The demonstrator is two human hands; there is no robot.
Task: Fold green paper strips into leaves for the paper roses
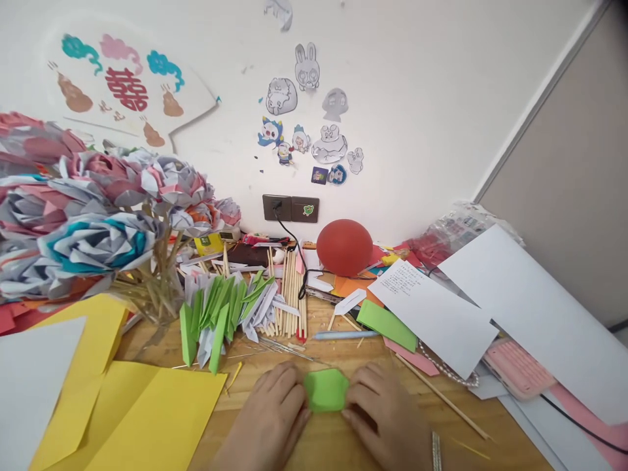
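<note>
A small folded piece of green paper (326, 390) lies low at the middle of the wooden table, between my two hands. My left hand (279, 409) grips its left edge with fingers bent together. On the right edge, the curled fingers and thumb of my right hand (380, 409) pinch the paper. Beyond my left hand stands a row of folded green strips (216, 314), with folded white strips (262, 311) beside them. Thin metal wires (289, 348) lie just past the paper.
Yellow paper (157, 415) lies left, below paper flowers (98, 242). Wooden sticks (293, 294), a red balloon (344, 247) and a blue pen (346, 335) are behind. White sheets (434, 314), a pink keyboard (519, 367) and a long stick (441, 397) are right.
</note>
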